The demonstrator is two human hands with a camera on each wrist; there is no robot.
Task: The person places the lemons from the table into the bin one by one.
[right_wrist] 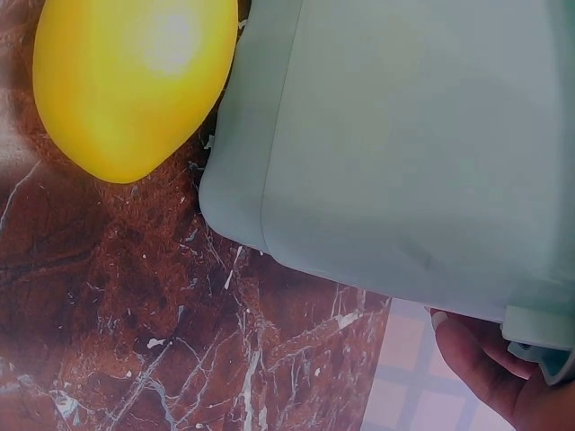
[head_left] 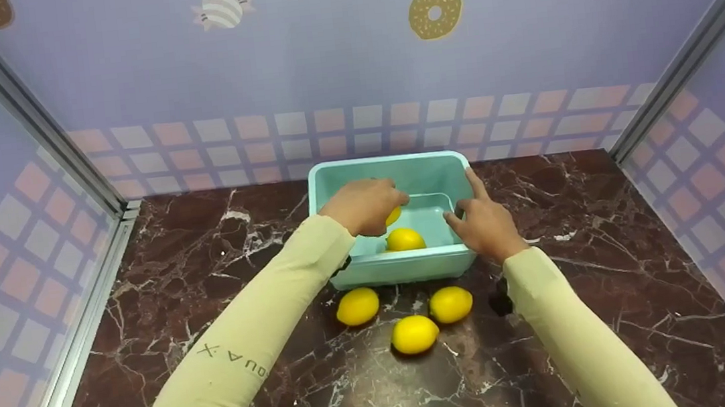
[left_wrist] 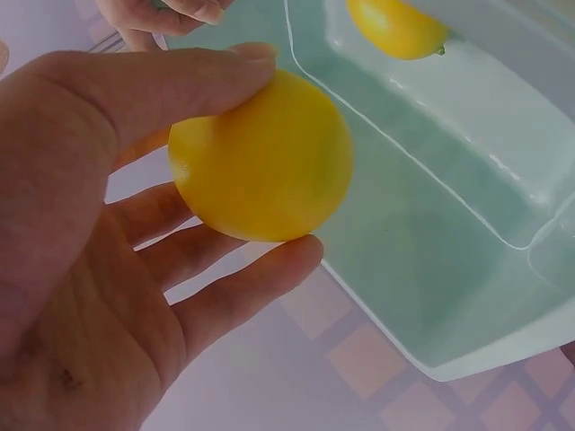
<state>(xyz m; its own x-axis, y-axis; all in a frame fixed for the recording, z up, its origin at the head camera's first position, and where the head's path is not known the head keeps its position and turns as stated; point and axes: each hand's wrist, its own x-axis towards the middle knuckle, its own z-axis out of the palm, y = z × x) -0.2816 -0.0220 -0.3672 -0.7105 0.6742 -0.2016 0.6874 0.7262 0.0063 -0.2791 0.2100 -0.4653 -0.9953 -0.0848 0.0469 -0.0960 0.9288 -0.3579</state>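
Observation:
My left hand [head_left: 366, 206] is over the inside of a light teal plastic bin [head_left: 402, 263], holding a yellow lemon [left_wrist: 260, 157] between thumb and fingers. In the head view the hand covers most of that lemon. Another lemon [head_left: 405, 239] lies on the bin's floor near the front wall. At the bin's right side, my right hand [head_left: 489, 224] grips the rim, thumb on the inner side and fingers outside. The right wrist view shows curled fingers [right_wrist: 476, 359] against the outer wall under the rim.
Three more lemons rest on the dark red marbled table [head_left: 274, 388] before the bin: one at the left [head_left: 358, 307], one at the right [head_left: 451, 305] and one nearer [head_left: 415, 334]. Purple patterned panels [head_left: 346, 50] enclose the table at the back and both sides.

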